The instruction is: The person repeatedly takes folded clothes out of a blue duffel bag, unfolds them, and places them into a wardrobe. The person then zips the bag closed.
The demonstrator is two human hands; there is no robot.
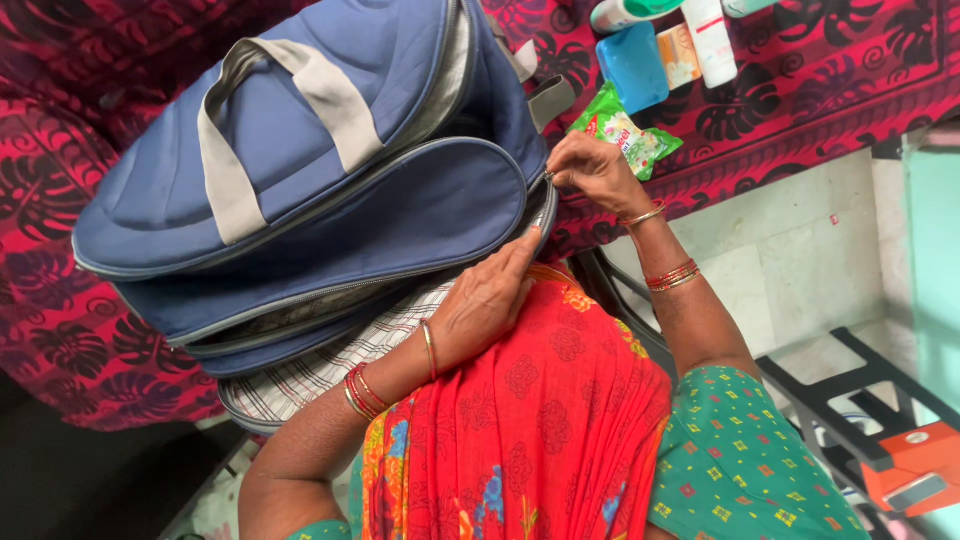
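A blue travel bag [300, 150] with grey handles [330, 85] lies on a bed covered by a red leaf-patterned sheet [820, 70]. My right hand [592, 172] pinches the zipper pull [549, 178] at the bag's right corner. My left hand [487, 300] lies flat against the bag's lower edge by the zipper track, fingers stretched toward that corner. A checked cloth or lining [330, 360] shows under the bag's open seam. Both wrists wear bangles.
Toiletries lie on the sheet beyond the bag: a blue soap case [632, 65], a green packet [625, 132], a small orange box [680, 55] and a white tube [710, 40]. A black metal frame [840, 390] and an orange object [912, 465] sit on the pale tiled floor at right.
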